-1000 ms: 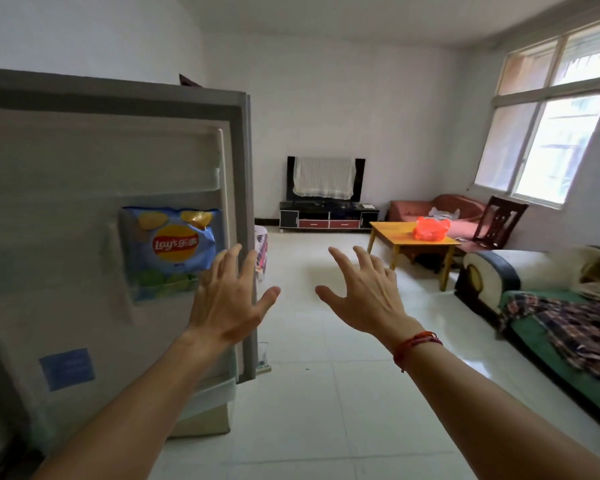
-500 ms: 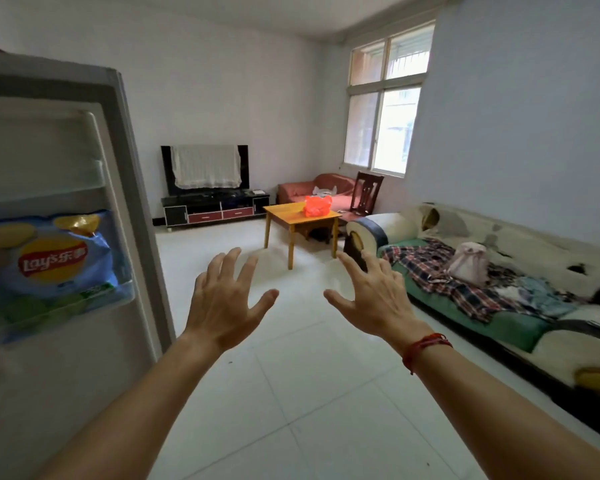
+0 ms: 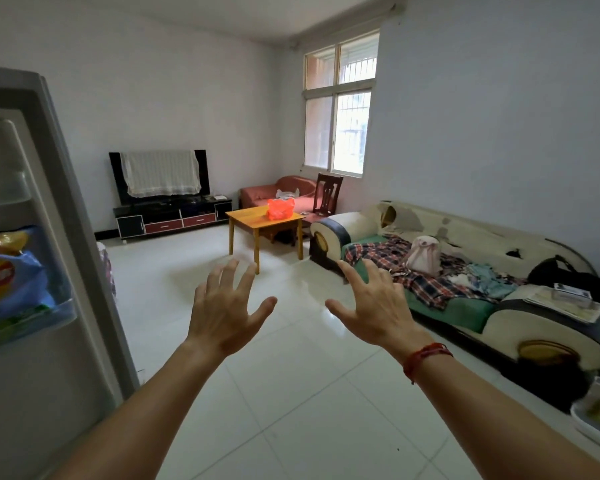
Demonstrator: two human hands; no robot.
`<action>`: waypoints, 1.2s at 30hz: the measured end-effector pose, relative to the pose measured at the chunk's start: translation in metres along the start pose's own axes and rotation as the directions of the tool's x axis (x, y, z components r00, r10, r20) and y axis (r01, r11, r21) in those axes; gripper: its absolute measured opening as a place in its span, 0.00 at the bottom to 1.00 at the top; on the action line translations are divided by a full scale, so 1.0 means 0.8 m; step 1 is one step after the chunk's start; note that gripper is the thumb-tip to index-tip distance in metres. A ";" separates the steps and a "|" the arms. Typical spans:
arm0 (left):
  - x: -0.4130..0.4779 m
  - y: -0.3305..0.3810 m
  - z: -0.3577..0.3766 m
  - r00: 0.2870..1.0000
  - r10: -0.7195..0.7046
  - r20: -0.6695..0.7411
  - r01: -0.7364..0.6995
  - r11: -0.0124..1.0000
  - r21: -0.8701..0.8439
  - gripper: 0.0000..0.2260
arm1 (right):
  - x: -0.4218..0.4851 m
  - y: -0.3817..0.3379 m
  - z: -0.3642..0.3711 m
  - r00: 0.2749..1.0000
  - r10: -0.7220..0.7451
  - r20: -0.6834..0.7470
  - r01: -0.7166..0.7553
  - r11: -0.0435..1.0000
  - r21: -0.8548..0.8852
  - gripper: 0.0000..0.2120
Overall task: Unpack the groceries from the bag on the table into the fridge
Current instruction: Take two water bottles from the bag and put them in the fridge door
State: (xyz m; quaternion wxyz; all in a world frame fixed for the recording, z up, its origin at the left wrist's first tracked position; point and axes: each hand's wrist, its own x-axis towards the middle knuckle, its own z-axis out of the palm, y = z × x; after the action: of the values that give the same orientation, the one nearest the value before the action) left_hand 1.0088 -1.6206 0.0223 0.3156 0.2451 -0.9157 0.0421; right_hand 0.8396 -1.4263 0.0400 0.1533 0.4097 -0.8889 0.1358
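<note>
Ahead at mid-frame, over the white tiled floor (image 3: 291,393): left hand (image 3: 224,315) and right hand (image 3: 374,306) both raised, backs to camera. Fingers are spread and straight; neither hand holds or touches anything. Red cord bracelet (image 3: 426,356) on right wrist.

Orange bag (image 3: 280,208) sits on the far part of the yellow wooden table (image 3: 246,216), well apart from both hands. Its contents are not readable through the plastic.

Fridge door (image 3: 66,220) stands open at the left edge, cut off by the frame; fridge interior out of view. 1 blue crisp packet (image 3: 18,275) stands in the door shelf, its left part cropped and its label only partly legible.

Sofa (image 3: 471,233) along the right wall carries plaid cloth and loose items, too jumbled to name. TV (image 3: 203,171) at the far wall is mostly hidden under a white cloth (image 3: 160,173). Object at the bottom right corner: blurred, cropped, unidentified.
</note>
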 end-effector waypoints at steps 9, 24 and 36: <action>0.028 0.033 0.032 0.999 0.038 0.002 -0.038 0.999 -0.019 0.33 | 0.031 0.050 0.014 1.000 -0.011 0.000 0.011 1.000 0.007 0.37; 0.101 0.063 0.105 1.000 0.010 0.026 -0.010 1.000 0.005 0.34 | 0.107 0.120 0.046 0.998 -0.034 0.061 0.033 0.999 0.009 0.37; 0.212 -0.003 0.221 0.997 0.004 0.074 -0.004 1.000 -0.006 0.36 | 0.258 0.118 0.141 0.993 -0.052 0.107 0.054 0.998 -0.011 0.35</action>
State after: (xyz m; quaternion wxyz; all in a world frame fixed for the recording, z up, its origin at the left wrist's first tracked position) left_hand 0.7959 -1.7356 -0.0175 0.2823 0.2436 -0.9274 0.0308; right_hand 0.6214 -1.5506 0.0053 0.1119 0.4388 -0.8855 0.1036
